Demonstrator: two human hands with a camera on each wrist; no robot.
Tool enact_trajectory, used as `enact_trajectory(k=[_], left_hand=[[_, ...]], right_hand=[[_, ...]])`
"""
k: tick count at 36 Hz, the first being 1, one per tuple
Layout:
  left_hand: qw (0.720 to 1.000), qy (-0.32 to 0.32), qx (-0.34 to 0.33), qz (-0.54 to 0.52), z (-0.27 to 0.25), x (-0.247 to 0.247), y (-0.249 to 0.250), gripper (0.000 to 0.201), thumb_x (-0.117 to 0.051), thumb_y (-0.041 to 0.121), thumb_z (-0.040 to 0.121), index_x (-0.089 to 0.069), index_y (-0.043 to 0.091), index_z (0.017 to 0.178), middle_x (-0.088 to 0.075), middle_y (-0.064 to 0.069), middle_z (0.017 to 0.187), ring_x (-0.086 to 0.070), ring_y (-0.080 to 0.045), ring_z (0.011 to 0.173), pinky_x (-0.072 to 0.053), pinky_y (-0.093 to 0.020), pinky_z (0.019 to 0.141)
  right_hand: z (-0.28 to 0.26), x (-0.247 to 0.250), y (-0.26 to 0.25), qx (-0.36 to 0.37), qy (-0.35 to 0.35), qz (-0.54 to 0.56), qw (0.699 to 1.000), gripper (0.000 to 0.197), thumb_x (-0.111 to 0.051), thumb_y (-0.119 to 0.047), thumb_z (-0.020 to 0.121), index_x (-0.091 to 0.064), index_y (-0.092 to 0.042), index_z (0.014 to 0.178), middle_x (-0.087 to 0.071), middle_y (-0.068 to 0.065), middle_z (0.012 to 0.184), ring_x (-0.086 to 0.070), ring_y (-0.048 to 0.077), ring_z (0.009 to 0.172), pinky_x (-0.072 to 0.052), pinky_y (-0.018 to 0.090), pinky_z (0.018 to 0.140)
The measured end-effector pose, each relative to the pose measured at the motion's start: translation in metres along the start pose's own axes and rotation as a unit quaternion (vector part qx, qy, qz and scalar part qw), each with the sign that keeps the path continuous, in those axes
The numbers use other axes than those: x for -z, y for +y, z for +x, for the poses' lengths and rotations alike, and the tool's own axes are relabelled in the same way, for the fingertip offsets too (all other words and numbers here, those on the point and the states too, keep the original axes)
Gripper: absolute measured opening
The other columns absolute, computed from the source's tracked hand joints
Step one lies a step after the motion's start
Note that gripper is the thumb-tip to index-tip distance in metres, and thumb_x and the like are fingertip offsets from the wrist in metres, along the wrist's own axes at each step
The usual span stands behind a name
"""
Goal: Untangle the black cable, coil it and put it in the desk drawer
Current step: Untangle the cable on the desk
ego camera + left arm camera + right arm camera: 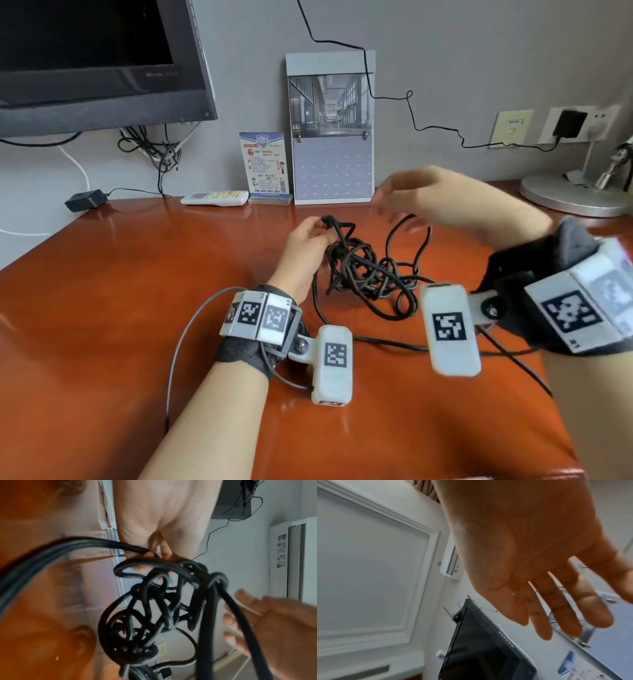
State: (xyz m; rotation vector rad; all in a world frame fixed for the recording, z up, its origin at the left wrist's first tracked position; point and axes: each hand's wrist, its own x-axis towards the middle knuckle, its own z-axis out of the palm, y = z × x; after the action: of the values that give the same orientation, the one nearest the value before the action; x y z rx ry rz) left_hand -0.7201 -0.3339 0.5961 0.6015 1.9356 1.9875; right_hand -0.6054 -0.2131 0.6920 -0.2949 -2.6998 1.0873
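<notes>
On desk [144,281], left grip [308,240] pinches tangled black cable [363,270]; right grip [428,195] spread above.

The glossy reddish-brown tabletop [137,308] carries a tangled black cable [366,270] near its middle. Along the back edge lie a black adapter [85,199], a white remote [215,198], a card stand [265,168], a calendar [330,130] and a round lamp base [572,195].

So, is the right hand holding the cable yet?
No, the right hand is spread open and empty; only the left hand pinches the black cable.

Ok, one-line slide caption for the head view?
Left hand grips tangled black cable on glossy reddish-brown wooden desk; open right hand hovers above.
</notes>
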Motion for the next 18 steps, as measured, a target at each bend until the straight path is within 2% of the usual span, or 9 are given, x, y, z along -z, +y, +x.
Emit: enact_trajectory(k=[2, 4, 6, 7, 9, 11, 14, 16, 18], left_hand=[[1.000, 0.023, -0.008, 0.000, 0.001, -0.001, -0.001, 0.014, -0.053, 0.006, 0.092, -0.058, 0.019, 0.092, -0.062, -0.002, 0.089, -0.056, -0.018, 0.074, -0.041, -0.029, 0.061], [0.999, 0.040, -0.026, -0.002, 0.000, -0.001, -0.001, 0.015, -0.058, 0.007, 0.089, -0.058, 0.021, 0.089, -0.063, -0.004, 0.092, -0.059, -0.022, 0.082, -0.048, -0.039, 0.074], [0.998, 0.050, -0.041, 0.002, -0.001, -0.001, 0.001, 0.019, -0.060, 0.005, 0.088, -0.058, 0.024, 0.086, -0.063, -0.005, 0.093, -0.060, -0.024, 0.088, -0.049, -0.046, 0.086], [0.997, 0.053, -0.048, 0.005, -0.002, -0.002, 0.002, 0.021, -0.060, 0.005, 0.087, -0.058, 0.026, 0.085, -0.062, -0.004, 0.092, -0.061, -0.024, 0.089, -0.049, -0.047, 0.088], [0.997, 0.052, -0.063, 0.011, -0.003, -0.003, 0.005, 0.024, -0.060, 0.005, 0.087, -0.057, 0.028, 0.084, -0.061, -0.001, 0.089, -0.060, -0.023, 0.090, -0.049, -0.045, 0.087], [0.995, 0.048, -0.085, 0.025, -0.004, -0.005, 0.006, 0.025, -0.059, 0.005, 0.088, -0.057, 0.029, 0.083, -0.061, 0.000, 0.087, -0.059, -0.022, 0.090, -0.049, -0.039, 0.082], [0.994, 0.053, -0.094, 0.027, -0.003, -0.005, 0.006, 0.023, -0.061, 0.004, 0.088, -0.058, 0.026, 0.082, -0.060, -0.001, 0.083, -0.058, -0.020, 0.084, -0.048, -0.035, 0.076], [0.994, 0.057, -0.092, 0.025, -0.002, -0.005, 0.006, 0.019, -0.061, 0.004, 0.088, -0.059, 0.022, 0.082, -0.060, 0.000, 0.076, -0.057, -0.013, 0.073, -0.045, -0.024, 0.068], [0.994, 0.050, -0.091, 0.033, -0.001, -0.003, 0.006, 0.017, -0.060, 0.004, 0.089, -0.058, 0.020, 0.087, -0.060, 0.005, 0.076, -0.055, -0.005, 0.070, -0.042, -0.013, 0.062]], right_hand=[[0.001, 0.013, -0.021, 0.007, -0.015, -0.056, 0.998, 0.016, -0.052, -0.022, 0.091, -0.068, -0.022, 0.091, -0.065, -0.008, 0.079, -0.063, 0.013, 0.080, -0.054, 0.028, 0.075], [0.006, 0.018, -0.042, 0.019, -0.022, -0.116, 0.993, 0.018, -0.050, -0.023, 0.092, -0.068, -0.021, 0.094, -0.064, -0.009, 0.080, -0.061, 0.011, 0.075, -0.051, 0.023, 0.069], [0.017, 0.015, -0.057, 0.023, -0.034, -0.188, 0.981, 0.020, -0.050, -0.024, 0.092, -0.069, -0.018, 0.097, -0.068, -0.004, 0.087, -0.063, 0.017, 0.078, -0.051, 0.026, 0.069], [0.024, 0.011, -0.063, 0.020, -0.045, -0.224, 0.973, 0.022, -0.050, -0.025, 0.091, -0.070, -0.016, 0.096, -0.070, 0.000, 0.091, -0.065, 0.022, 0.082, -0.051, 0.028, 0.072], [0.042, 0.000, -0.069, 0.014, -0.073, -0.291, 0.954, 0.025, -0.048, -0.028, 0.091, -0.069, -0.017, 0.082, -0.070, 0.005, 0.088, -0.063, 0.025, 0.078, -0.050, 0.029, 0.071], [0.054, -0.013, -0.072, 0.007, -0.101, -0.342, 0.934, 0.033, -0.045, -0.032, 0.093, -0.061, -0.017, 0.068, -0.065, 0.002, 0.072, -0.056, 0.019, 0.063, -0.044, 0.024, 0.057], [0.065, -0.027, -0.072, -0.004, -0.140, -0.391, 0.910, 0.042, -0.045, -0.038, 0.095, -0.056, -0.015, 0.062, -0.056, -0.005, 0.054, -0.049, 0.007, 0.043, -0.036, 0.018, 0.042], [0.069, -0.031, -0.071, -0.009, -0.151, -0.412, 0.899, 0.042, -0.050, -0.037, 0.095, -0.053, -0.013, 0.059, -0.054, -0.008, 0.040, -0.046, 0.003, 0.031, -0.035, 0.013, 0.032], [0.071, -0.034, -0.072, -0.011, -0.151, -0.415, 0.897, 0.039, -0.056, -0.031, 0.093, -0.052, -0.011, 0.060, -0.054, -0.005, 0.044, -0.048, 0.005, 0.034, -0.032, 0.010, 0.027]])
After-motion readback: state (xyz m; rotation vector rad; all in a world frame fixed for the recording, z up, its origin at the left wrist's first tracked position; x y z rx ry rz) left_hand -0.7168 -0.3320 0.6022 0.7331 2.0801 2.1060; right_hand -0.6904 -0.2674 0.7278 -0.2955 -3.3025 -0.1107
